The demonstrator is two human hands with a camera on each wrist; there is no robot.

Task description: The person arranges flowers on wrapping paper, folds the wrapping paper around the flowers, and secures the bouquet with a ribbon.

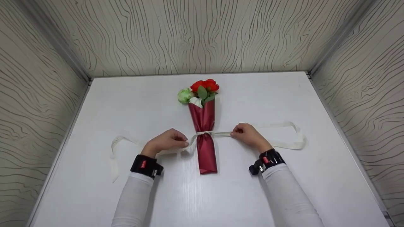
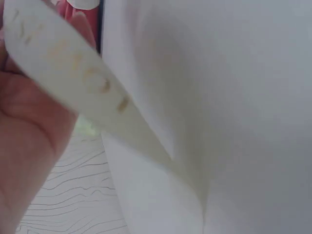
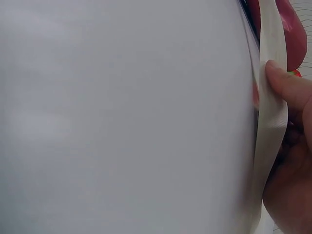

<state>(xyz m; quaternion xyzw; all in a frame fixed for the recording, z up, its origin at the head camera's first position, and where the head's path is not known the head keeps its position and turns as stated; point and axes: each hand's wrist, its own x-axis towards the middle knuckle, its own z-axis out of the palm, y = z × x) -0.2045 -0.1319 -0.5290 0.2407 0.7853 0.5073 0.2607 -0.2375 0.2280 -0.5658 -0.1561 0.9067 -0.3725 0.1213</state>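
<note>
A bouquet wrapped in dark red paper (image 1: 206, 153) lies on the white table, with red flowers (image 1: 205, 85) and a pale green flower (image 1: 185, 96) at its far end. Around its narrowed waist runs a cream ribbon (image 1: 221, 134), crossed at the front. My left hand (image 1: 167, 140) pinches the left length of ribbon just beside the wrapping; gold lettering shows on that ribbon in the left wrist view (image 2: 73, 68). On the other side, my right hand (image 1: 247, 135) pinches the right length between thumb and fingers, and this stretch runs nearly straight to the bouquet.
The left ribbon tail (image 1: 114, 157) trails across the white table (image 1: 252, 97) past the left wrist. A loop of the right tail (image 1: 300, 143) lies beyond the right wrist. Patterned panels (image 1: 189, 37) stand behind and at both sides. Both wrists wear black camera straps (image 1: 145, 165).
</note>
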